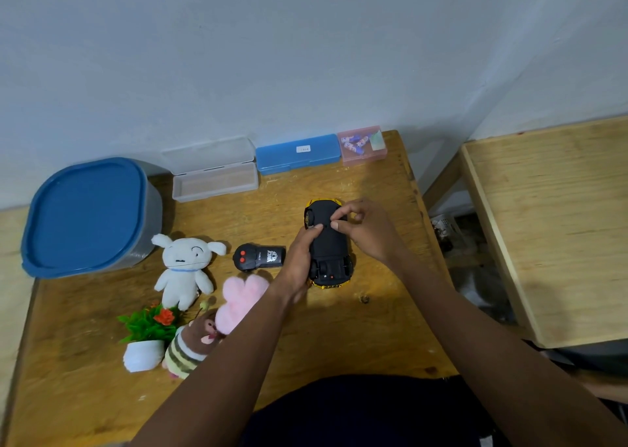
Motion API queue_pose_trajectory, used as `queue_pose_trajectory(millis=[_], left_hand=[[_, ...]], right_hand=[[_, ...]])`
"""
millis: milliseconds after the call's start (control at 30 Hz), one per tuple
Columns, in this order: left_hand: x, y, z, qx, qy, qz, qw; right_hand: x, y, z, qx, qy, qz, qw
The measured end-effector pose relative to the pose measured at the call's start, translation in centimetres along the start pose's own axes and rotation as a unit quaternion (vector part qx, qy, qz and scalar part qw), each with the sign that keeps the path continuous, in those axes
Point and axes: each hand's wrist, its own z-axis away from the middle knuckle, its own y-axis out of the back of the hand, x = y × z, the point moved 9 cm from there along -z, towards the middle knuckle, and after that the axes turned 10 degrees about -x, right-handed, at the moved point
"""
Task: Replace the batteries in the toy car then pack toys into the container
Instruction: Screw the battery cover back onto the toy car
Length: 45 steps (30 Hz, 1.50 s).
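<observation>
Head cam looking down: the toy car (328, 242) is flipped belly-up on the desk (339, 327), black underside facing me, yellow body peeking out at both ends. My left hand (299, 263) is wrapped around its left side, fingers (314, 228) clamped on the chassis with the thumb on top. My right hand (365, 225) sits over the far half of the underside, fingertips pinched together on something small there — can't tell exactly what, it's too tiny to make out.

Just left of the car is the black remote (259, 258) with two red buttons. Beside that lie a white plush dog (185, 270) and a pink fluffy plush (239, 300), and nearer to me a brown plush in a striped top (190, 348) next to a little fake plant in a white pot (146, 338).

Further out at the left edge sits the grey container (154, 222) with its blue lid (85, 215) on. Along the wall at the back — an open clear case (214, 171), a closed blue case (298, 153), and a pink box (363, 145) holding what look like batteries.
</observation>
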Motion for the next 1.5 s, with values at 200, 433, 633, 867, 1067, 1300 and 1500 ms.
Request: queue_pose_trajectory(millis=[200,433,633,867,1067,1300,1500], left_hand=[[0.1,-0.2,0.3,-0.004,-0.003,0.013,1.0],[-0.1,-0.2,0.3,0.014,0.013,0.018,1.0],[-0.2,0.2,0.0,0.045,0.016,0.027,0.998],[0.2,0.4,0.2,0.054,0.009,0.034,0.998],[0.9,1.3,0.3,0.081,-0.016,0.026,0.996],[1.5,2.3,0.3,0.108,-0.03,0.048,0.993],[2.6,2.9,0.9,0.125,-0.032,0.068,0.989]], right_hand=[[-0.3,-0.3,0.3,-0.005,0.003,-0.021,1.0],[0.1,0.7,1.3,0.102,0.056,-0.003,0.993],[3.5,2.1,2.9,0.182,-0.059,0.229,0.955],[4.0,1.1,3.2,0.152,-0.028,0.241,0.958],[0.9,2.2,3.7,0.213,0.013,0.088,0.973],[-4.4,2.7,4.3,0.221,0.117,0.001,0.968],[-8.7,4.4,5.0,0.24,0.202,-0.056,0.948]])
